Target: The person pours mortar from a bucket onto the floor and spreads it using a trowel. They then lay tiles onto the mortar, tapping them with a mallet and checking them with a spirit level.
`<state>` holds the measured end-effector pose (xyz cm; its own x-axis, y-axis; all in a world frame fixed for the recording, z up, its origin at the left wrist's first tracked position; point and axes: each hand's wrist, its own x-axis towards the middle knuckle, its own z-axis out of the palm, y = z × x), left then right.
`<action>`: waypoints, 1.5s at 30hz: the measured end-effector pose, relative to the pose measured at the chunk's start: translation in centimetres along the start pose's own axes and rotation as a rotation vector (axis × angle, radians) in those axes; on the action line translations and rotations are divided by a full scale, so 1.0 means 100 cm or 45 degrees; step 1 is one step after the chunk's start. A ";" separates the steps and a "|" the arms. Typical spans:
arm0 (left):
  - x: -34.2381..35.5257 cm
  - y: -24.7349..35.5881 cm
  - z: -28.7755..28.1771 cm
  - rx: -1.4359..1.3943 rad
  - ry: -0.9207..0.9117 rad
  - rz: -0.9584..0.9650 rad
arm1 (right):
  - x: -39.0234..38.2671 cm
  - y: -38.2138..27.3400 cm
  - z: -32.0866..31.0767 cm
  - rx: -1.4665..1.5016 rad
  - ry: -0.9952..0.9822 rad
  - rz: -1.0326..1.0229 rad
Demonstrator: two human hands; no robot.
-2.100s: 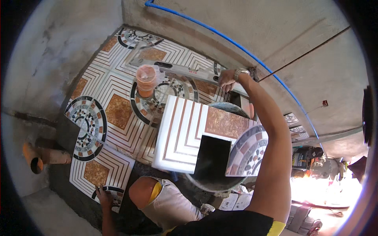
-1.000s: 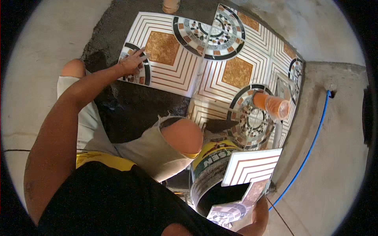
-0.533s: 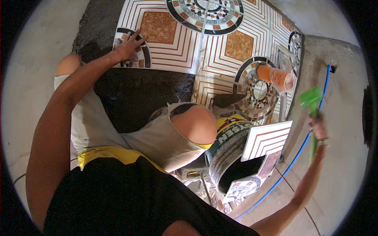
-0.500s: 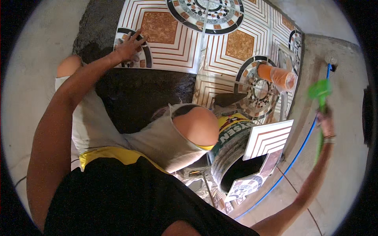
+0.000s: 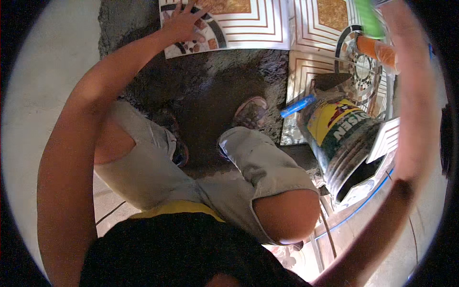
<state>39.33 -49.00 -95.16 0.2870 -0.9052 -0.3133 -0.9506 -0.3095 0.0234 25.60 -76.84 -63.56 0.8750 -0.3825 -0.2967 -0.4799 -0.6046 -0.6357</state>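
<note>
My left hand [image 5: 184,24] lies with its fingers spread on the corner of a patterned tile [image 5: 253,24], which rests on dark mortar. Toward the upper right reaches my right forearm [image 5: 416,91], blurred, its hand cut off by the top edge. Part of a green mallet [image 5: 368,19] shows beside that wrist, over the laid tiles; the fingers around it are out of view. Below the mallet, an orange cylinder [image 5: 370,46] partly wrapped in clear plastic lies on the tiles. A pointed trowel blade [image 5: 331,81] is closer to me.
Grey mortar [image 5: 205,91] spreads around my shoes [image 5: 251,112]. A bucket [image 5: 330,131] with a yellow and green label stands right of my knee, cut tile pieces [image 5: 385,138] at its mouth and a blue object [image 5: 297,106] beside it. A blue hose [image 5: 349,217] curves across the floor.
My right hand has swung the green mallet from the far right up to the top edge, over the tiles. The view has shifted; my left hand stays on the tile's corner.
</note>
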 end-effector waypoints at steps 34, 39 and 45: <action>-0.029 0.003 -0.032 -0.045 -0.201 -0.051 | -0.145 0.120 0.317 0.211 0.180 0.229; -0.024 0.008 -0.036 -0.033 -0.205 -0.083 | -0.142 0.135 0.319 0.336 0.098 0.368; -0.007 0.017 -0.032 -0.332 -0.053 -0.110 | -0.154 0.119 0.289 0.473 0.296 0.248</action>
<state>37.85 -49.86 -91.83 0.3558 -0.8610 -0.3634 -0.8587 -0.4547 0.2364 8.31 -57.96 -87.18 0.7133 -0.6356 -0.2951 -0.5409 -0.2317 -0.8085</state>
